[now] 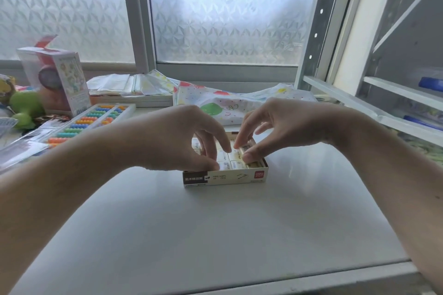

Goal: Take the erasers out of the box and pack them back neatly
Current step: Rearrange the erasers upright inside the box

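table: white top [215, 227], its near edge at the bottom
abacus: [88, 122] far left, rows of coloured beads
carton: [60, 79] upright behind the abacus
green toy: [25, 109] at the left edge
balloon-print bags: [223, 103] far, under the window
window: [215, 12] frosted, patterned glass
shelf: [393, 93] right, blue pens on it

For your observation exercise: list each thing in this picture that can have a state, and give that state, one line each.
eraser box: open at the top, standing flat on the white table.
erasers: lying in rows in the box.
left hand: fingers curled down onto the erasers.
right hand: pinching an eraser at the box's right side.
abacus: lying flat.
window: frosted.
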{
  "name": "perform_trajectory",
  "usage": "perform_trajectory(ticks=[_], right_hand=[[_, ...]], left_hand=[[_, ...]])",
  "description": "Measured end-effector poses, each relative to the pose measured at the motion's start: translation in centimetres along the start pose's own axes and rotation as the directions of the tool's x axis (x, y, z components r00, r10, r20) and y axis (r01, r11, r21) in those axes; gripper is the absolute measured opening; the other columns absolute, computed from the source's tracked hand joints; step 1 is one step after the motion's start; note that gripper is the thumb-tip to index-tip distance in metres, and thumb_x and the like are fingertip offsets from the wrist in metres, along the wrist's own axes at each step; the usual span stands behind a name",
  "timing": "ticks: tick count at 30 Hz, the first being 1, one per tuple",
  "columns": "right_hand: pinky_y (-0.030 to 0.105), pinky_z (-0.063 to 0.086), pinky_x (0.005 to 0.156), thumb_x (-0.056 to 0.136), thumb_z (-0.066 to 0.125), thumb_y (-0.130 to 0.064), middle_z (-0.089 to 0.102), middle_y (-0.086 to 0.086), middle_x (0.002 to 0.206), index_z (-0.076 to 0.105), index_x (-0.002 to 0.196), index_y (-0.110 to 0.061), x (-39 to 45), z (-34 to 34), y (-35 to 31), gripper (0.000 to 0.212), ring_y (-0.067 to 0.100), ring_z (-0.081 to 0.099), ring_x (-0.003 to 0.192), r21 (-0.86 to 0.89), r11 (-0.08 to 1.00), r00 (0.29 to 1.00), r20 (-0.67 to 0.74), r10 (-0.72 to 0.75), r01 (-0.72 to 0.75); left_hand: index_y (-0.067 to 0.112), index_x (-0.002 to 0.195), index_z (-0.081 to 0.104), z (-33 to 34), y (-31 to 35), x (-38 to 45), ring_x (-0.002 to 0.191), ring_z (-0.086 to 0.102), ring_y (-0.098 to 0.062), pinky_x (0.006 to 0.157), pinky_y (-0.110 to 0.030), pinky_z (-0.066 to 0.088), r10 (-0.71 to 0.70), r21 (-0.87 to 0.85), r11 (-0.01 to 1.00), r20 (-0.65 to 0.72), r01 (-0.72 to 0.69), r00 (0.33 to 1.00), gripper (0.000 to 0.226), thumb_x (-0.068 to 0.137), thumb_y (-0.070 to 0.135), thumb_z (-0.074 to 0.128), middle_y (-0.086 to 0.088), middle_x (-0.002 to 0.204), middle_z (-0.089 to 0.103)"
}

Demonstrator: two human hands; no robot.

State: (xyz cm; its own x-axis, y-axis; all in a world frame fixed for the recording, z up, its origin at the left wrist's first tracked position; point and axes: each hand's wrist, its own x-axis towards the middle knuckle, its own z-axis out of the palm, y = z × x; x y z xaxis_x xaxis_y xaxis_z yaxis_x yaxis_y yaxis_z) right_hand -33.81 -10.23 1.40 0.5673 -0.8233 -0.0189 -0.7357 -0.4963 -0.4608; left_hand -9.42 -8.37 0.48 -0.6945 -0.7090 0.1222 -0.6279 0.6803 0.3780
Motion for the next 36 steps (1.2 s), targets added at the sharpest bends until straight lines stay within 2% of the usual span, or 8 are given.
perform_trajectory(ticks=[7,12,18,23,28,31,33,36], right_hand=[[0.029,0.050,0.108,0.076,0.087,-0.044,0.079,-0.017,0.101,0.082,0.103,-0.036,-0.2,0.0,-0.1,0.028,-0.002,0.070,0.105,0.067,0.997,0.997,-0.071,-0.035,0.040],[0.017,0.053,0.097,0.076,0.087,-0.041,0.080,-0.014,0.102,0.081,0.108,-0.030,0.2,0.4,-0.2,0.034,-0.002,0.072,0.102,0.128,0.986,0.972,-0.219,-0.079,0.109],[0.010,0.051,0.092,0.077,0.089,-0.031,0.079,-0.008,0.096,0.078,0.112,-0.024,0.7,1.1,0.0,0.037,-0.002,0.071,0.095,0.063,0.995,0.976,-0.206,-0.062,0.077],[0.006,0.048,0.085,0.077,0.089,-0.033,0.079,-0.010,0.093,0.079,0.109,-0.026,0.9,1.1,0.3,0.034,-0.004,0.070,0.091,0.032,0.996,0.973,-0.219,-0.071,0.080],[0.004,0.049,0.073,0.077,0.087,-0.039,0.079,-0.011,0.090,0.078,0.107,-0.025,0.8,0.3,0.7,0.034,-0.005,0.071,0.085,0.035,0.995,0.926,-0.371,-0.076,0.096],[0.004,0.049,0.070,0.078,0.086,-0.039,0.076,-0.012,0.090,0.078,0.106,-0.024,0.8,0.0,0.9,0.033,-0.008,0.070,0.082,0.042,0.995,0.888,-0.455,-0.063,0.092],[0.005,0.048,0.070,0.078,0.086,-0.039,0.076,-0.011,0.090,0.077,0.106,-0.024,0.9,0.1,1.0,0.033,-0.008,0.069,0.081,0.033,0.996,0.892,-0.449,-0.055,0.078],[0.007,0.051,0.072,0.077,0.086,-0.041,0.077,-0.010,0.090,0.078,0.104,-0.026,0.9,0.4,0.9,0.032,-0.005,0.070,0.083,0.007,0.998,0.910,-0.412,-0.054,0.062]], left_hand=[[0.035,0.084,0.075,-2.5,-1.7,0.3,0.080,0.068,-0.001,0.083,-0.037,0.057,-0.093,0.030,0.994,-0.259,0.104,0.961,0.008,0.088,0.036,0.069,0.016,0.084,0.073],[0.041,0.085,0.075,-2.3,-2.8,0.1,0.086,0.065,0.002,0.077,-0.024,0.052,-0.218,0.166,0.959,-0.094,0.231,0.971,0.009,0.086,0.048,0.069,0.019,0.092,0.069],[0.043,0.092,0.077,-2.2,-2.5,0.2,0.093,0.062,0.003,0.089,-0.033,0.052,-0.231,0.190,0.954,-0.034,0.233,0.972,0.024,0.080,0.062,0.067,0.021,0.104,0.060],[0.039,0.087,0.072,-2.2,-2.2,0.3,0.079,0.061,0.011,0.063,-0.010,0.042,-0.202,0.079,0.975,-0.058,0.206,0.978,0.026,0.070,0.057,0.080,0.028,0.087,0.067],[0.025,0.087,0.074,-1.1,-1.5,0.8,0.081,0.073,-0.007,0.083,-0.034,0.057,-0.160,-0.251,0.962,-0.192,0.109,0.968,0.018,0.075,0.034,0.084,0.009,0.086,0.078],[0.016,0.089,0.077,0.6,-0.6,1.5,0.080,0.075,-0.009,0.080,-0.029,0.060,-0.162,-0.389,0.919,-0.217,0.067,0.963,0.016,0.078,0.026,0.082,0.001,0.084,0.080],[0.013,0.089,0.079,1.8,0.0,1.9,0.064,0.068,-0.001,0.061,-0.017,0.053,-0.147,-0.399,0.915,-0.195,0.059,0.970,0.015,0.079,0.024,0.083,0.000,0.078,0.078],[0.027,0.083,0.080,2.5,0.0,2.4,0.071,0.062,-0.004,0.063,-0.023,0.048,-0.140,-0.165,0.981,-0.245,0.101,0.959,0.020,0.080,0.046,0.076,0.006,0.085,0.067]])
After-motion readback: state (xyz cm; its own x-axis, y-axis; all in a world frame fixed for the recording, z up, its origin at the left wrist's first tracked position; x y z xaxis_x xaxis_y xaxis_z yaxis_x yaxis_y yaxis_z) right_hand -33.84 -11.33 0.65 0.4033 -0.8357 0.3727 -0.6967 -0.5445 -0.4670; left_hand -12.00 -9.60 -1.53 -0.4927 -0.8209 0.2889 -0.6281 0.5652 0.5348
